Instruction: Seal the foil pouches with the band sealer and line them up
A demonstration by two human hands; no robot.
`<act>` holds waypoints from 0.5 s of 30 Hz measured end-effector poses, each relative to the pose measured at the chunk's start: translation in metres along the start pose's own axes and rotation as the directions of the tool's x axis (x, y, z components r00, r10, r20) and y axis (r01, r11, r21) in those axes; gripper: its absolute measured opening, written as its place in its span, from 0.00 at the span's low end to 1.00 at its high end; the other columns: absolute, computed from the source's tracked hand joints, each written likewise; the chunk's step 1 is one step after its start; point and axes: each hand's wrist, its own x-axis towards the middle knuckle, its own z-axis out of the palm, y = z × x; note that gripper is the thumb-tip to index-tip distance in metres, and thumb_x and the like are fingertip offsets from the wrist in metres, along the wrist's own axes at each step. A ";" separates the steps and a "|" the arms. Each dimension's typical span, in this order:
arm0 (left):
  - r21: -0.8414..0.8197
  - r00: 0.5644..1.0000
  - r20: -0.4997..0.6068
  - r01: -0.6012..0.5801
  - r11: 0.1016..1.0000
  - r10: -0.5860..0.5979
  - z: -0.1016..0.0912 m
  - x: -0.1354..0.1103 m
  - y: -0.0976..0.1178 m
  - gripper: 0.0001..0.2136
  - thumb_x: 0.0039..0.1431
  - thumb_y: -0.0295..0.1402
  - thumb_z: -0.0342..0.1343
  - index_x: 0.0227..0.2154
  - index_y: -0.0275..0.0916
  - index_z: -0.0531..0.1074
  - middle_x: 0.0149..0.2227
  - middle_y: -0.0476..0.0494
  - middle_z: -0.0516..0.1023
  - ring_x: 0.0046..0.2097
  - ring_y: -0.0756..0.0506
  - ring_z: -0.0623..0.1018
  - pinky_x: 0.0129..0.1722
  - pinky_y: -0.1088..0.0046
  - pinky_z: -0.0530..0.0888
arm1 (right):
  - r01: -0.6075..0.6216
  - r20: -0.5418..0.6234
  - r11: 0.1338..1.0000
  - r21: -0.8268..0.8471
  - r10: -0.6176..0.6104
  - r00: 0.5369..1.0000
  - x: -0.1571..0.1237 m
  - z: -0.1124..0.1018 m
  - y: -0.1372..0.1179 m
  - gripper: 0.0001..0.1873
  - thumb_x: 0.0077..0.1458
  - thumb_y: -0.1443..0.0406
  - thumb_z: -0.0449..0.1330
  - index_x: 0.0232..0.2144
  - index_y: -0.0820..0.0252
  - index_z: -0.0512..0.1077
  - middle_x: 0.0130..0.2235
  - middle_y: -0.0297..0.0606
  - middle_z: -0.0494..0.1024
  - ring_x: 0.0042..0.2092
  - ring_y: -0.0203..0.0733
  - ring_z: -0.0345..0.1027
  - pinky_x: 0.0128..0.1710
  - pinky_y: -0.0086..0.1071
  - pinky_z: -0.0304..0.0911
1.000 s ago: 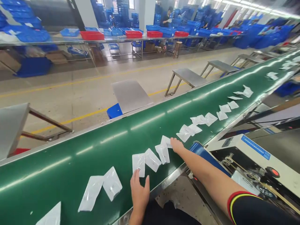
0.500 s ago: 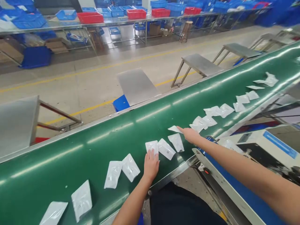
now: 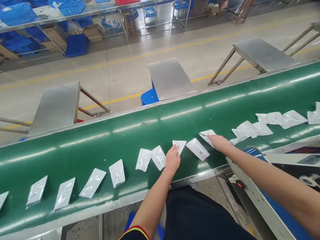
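Green conveyor belt (image 3: 160, 133): white foil pouches (image 3: 193, 149) lay flat in a row, light, soft and slippery, best taken by an edge. Left hand (image 3: 172, 159) and right hand (image 3: 221, 143) lay open, gripping nothing, each touching a separate pouch.

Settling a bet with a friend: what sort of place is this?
Probably a factory packing floor: a green conveyor belt carries rows of white pouches, with steel tables set along it.

The conveyor belt (image 3: 75, 150) is glossy green, the pouches (image 3: 117, 173) shiny plastic, the bench top (image 3: 170, 78) brushed metal.
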 end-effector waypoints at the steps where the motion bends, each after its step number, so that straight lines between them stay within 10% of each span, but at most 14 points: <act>1: -0.023 0.999 -0.040 0.012 1.000 -0.013 -0.010 0.002 0.003 0.29 0.67 0.19 0.52 0.67 0.43 0.80 0.69 0.38 0.80 0.71 0.36 0.78 0.76 0.49 0.72 | 0.030 -0.020 1.000 -0.005 -0.030 0.999 0.001 -0.003 0.004 0.38 0.66 0.76 0.54 0.77 0.66 0.63 0.63 0.68 0.76 0.59 0.64 0.78 0.58 0.49 0.67; 9: 0.098 0.941 -0.322 0.142 0.985 -0.104 -0.093 -0.015 -0.032 0.26 0.69 0.21 0.50 0.64 0.40 0.82 0.69 0.38 0.79 0.70 0.36 0.78 0.76 0.52 0.71 | 0.184 -0.056 0.983 0.004 -0.183 0.981 -0.012 0.032 -0.018 0.52 0.56 0.72 0.62 0.80 0.63 0.56 0.65 0.65 0.74 0.61 0.66 0.74 0.59 0.50 0.66; 15: 0.274 0.919 -0.381 0.217 0.937 -0.102 -0.123 -0.050 -0.089 0.25 0.70 0.21 0.50 0.63 0.38 0.82 0.69 0.35 0.79 0.69 0.35 0.79 0.71 0.52 0.77 | 0.167 -0.107 0.981 0.097 -0.157 0.982 0.019 0.004 0.016 0.41 0.60 0.57 0.63 0.75 0.51 0.69 0.75 0.52 0.68 0.71 0.70 0.66 0.68 0.56 0.63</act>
